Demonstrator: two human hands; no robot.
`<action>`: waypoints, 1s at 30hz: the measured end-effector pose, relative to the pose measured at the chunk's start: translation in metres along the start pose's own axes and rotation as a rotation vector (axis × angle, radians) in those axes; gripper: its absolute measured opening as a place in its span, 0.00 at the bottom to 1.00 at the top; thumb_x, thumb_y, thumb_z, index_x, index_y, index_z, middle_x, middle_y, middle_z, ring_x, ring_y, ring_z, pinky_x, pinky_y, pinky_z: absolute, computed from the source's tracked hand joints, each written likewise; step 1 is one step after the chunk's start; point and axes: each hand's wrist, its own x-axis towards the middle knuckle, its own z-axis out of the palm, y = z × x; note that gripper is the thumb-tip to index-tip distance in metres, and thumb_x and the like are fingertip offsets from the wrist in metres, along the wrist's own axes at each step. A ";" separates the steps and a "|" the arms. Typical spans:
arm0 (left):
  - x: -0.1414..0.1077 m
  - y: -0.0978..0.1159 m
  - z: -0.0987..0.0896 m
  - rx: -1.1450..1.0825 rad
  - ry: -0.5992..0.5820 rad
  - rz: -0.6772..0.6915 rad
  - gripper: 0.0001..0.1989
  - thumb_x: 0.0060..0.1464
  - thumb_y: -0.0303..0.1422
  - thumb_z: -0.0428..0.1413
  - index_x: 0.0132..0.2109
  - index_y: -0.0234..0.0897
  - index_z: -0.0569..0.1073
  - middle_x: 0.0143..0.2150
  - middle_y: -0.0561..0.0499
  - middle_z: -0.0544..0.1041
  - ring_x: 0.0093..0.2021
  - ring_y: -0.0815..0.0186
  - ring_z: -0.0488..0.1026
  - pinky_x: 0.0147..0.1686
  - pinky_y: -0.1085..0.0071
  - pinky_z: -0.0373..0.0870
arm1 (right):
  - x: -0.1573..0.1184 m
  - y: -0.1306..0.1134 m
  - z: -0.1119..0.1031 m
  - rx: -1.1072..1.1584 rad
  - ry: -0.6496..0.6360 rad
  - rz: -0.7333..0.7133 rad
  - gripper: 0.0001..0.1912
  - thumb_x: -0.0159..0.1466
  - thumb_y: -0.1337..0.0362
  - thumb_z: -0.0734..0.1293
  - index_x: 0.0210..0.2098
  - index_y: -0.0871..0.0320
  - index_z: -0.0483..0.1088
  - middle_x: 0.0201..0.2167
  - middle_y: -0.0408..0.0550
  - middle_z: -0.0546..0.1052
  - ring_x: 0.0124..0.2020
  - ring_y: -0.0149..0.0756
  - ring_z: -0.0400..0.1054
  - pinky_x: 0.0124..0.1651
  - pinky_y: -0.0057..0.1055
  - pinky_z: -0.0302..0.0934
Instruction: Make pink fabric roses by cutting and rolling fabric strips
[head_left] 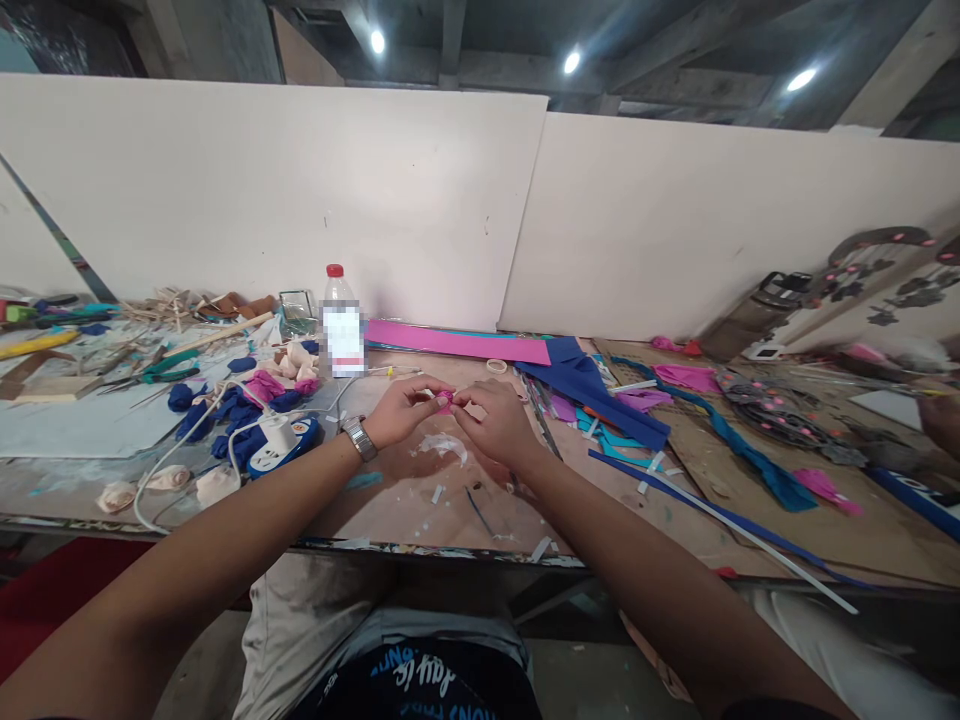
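Note:
Between the fingertips of both hands is a small crumpled pink piece [445,401], perhaps paper or cloth, pinched over the middle of the table [405,520]. My left hand [406,408] grips it from the left, with a metal watch on that wrist. From the right, my right hand [495,420] closes its thumb and fingers on the same piece. Much of the piece is hidden by the fingers. A whitish smear [442,448] lies on the tabletop just below the hands.
Left stand a red-capped bottle [343,330], a white plug on a blue power strip [281,450] with looping cable, and dark blue rosettes [195,418]. Pink strips [465,340] lie behind; blue strips [600,395] and cardboard [697,450] lie right. Another person's hand [941,415] shows far right.

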 end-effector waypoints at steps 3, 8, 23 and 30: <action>0.000 0.002 -0.001 0.000 -0.006 -0.011 0.18 0.58 0.46 0.62 0.45 0.36 0.81 0.45 0.43 0.82 0.43 0.60 0.77 0.43 0.64 0.73 | 0.000 -0.001 0.000 0.001 0.000 -0.002 0.05 0.67 0.63 0.69 0.33 0.54 0.76 0.32 0.46 0.80 0.37 0.41 0.72 0.44 0.38 0.56; 0.000 0.005 -0.001 0.009 -0.028 0.006 0.16 0.58 0.45 0.61 0.44 0.37 0.82 0.44 0.43 0.82 0.43 0.59 0.77 0.44 0.64 0.73 | 0.001 -0.004 -0.002 0.019 -0.001 0.000 0.06 0.66 0.63 0.69 0.31 0.54 0.75 0.30 0.45 0.80 0.35 0.40 0.71 0.43 0.38 0.56; 0.002 -0.002 -0.001 -0.092 -0.007 -0.003 0.17 0.53 0.44 0.67 0.42 0.35 0.77 0.41 0.46 0.79 0.41 0.64 0.75 0.42 0.68 0.71 | -0.001 0.000 0.001 0.045 0.054 -0.007 0.05 0.65 0.62 0.71 0.33 0.55 0.75 0.31 0.45 0.80 0.36 0.40 0.72 0.43 0.37 0.59; 0.003 -0.002 -0.001 -0.194 0.052 -0.103 0.21 0.52 0.46 0.67 0.43 0.34 0.76 0.37 0.48 0.79 0.33 0.69 0.72 0.33 0.73 0.66 | 0.000 0.004 0.000 0.055 0.065 -0.038 0.02 0.65 0.64 0.71 0.37 0.54 0.75 0.35 0.46 0.82 0.40 0.42 0.73 0.47 0.38 0.61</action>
